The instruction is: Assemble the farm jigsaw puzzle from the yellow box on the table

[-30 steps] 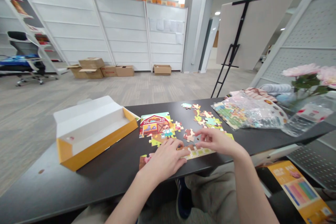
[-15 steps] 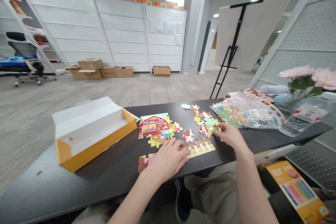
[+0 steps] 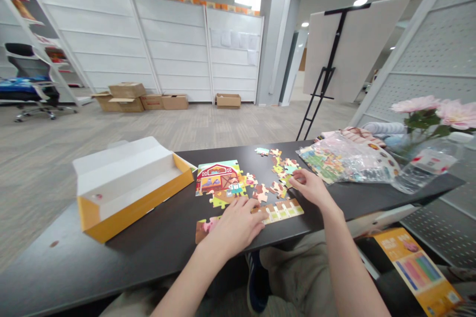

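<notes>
My left hand (image 3: 240,220) lies with its fingers stretched over a joined puzzle strip (image 3: 286,210) showing a white fence, partly covering it. A pink-and-brown puzzle section (image 3: 204,230) shows beyond its wrist side. My right hand (image 3: 307,185) has its thumb and forefinger closed together at a puzzle piece by the edge of the loose pile; the fingers hide most of that piece. Just left of those fingers lies a brown-and-white puzzle piece (image 3: 277,188), with another brown-and-white piece (image 3: 261,192) beside it. The joined red barn section (image 3: 217,178) lies beyond my left hand.
An open yellow-and-white box (image 3: 137,208) stands on the black table (image 3: 156,257) at left. On the right lie a clear bag of puzzle pieces (image 3: 342,161) and a water bottle (image 3: 427,168), near pink flowers (image 3: 455,113). A yellow package (image 3: 418,265) is below the table edge.
My right hand has moved left along the loose pieces. Two brown-and-white pieces now lie further left, nearer the barn section. My left hand has stayed on the fence strip.
</notes>
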